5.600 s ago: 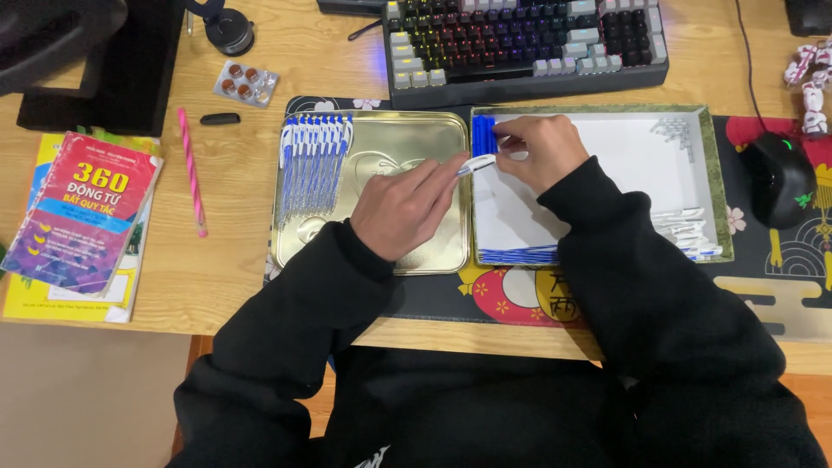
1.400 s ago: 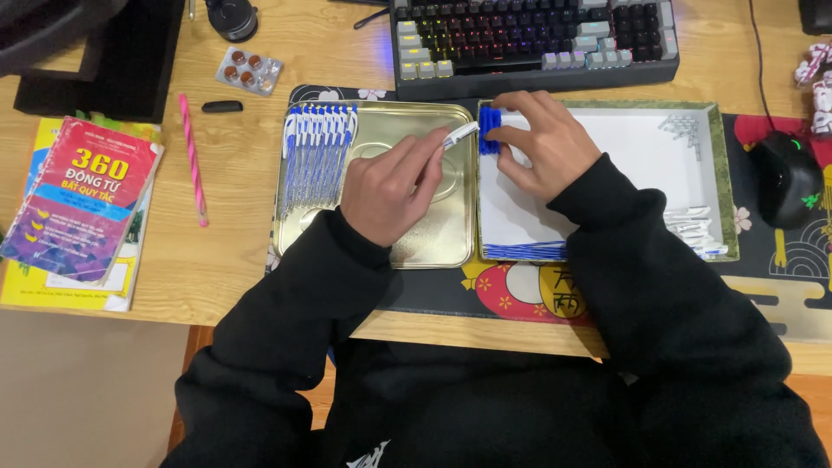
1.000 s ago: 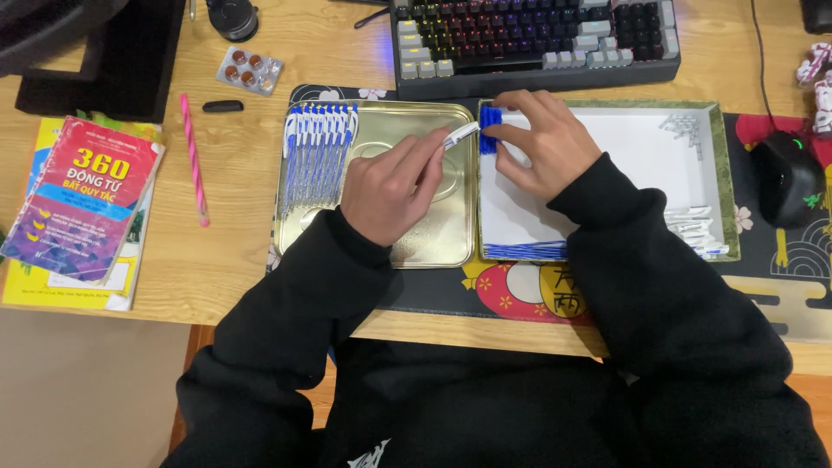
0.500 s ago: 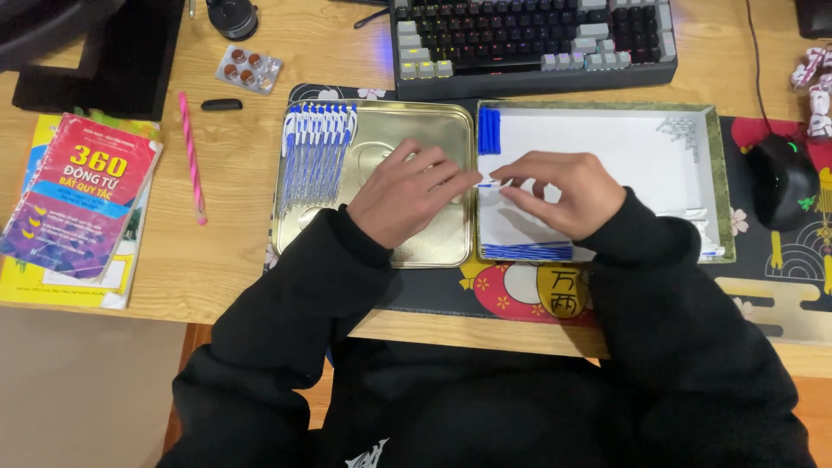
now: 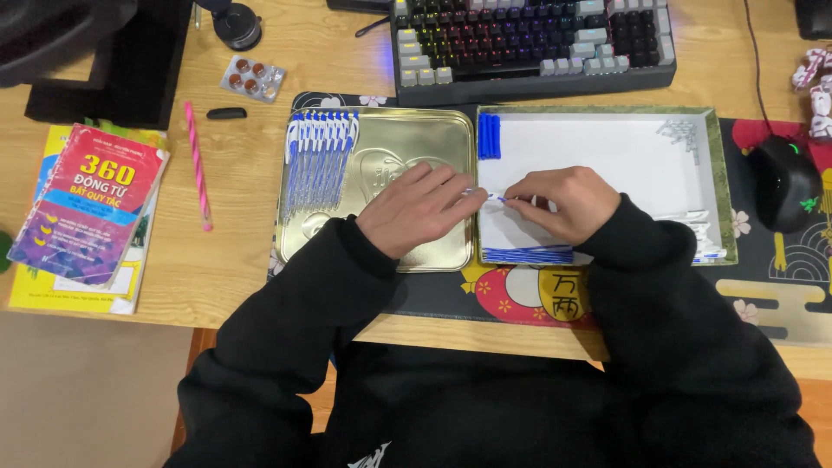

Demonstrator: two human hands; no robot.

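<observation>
My left hand [image 5: 420, 208] and my right hand [image 5: 559, 201] meet fingertip to fingertip over the seam between two trays. Between them they pinch a slim white pen [image 5: 494, 197] with a blue bit at its end. The left hand lies over a gold tin tray [image 5: 433, 130] that holds a row of several blue-and-white pens [image 5: 321, 156] at its upper left. The right hand rests in a white-lined box [image 5: 624, 139]. A small pile of blue caps [image 5: 490, 136] sits in its top-left corner, and blue refills [image 5: 529, 254] line its near edge.
A backlit keyboard [image 5: 529, 43] lies beyond the trays and a black mouse [image 5: 784, 182] to the right on a patterned desk mat [image 5: 780, 295]. At left are a stack of books [image 5: 87, 208], a pink pencil [image 5: 198, 165] and a blister pack [image 5: 251, 78].
My right hand left the blue caps in the box's top-left corner and came down to the middle. My left hand lowered the pen to meet it there.
</observation>
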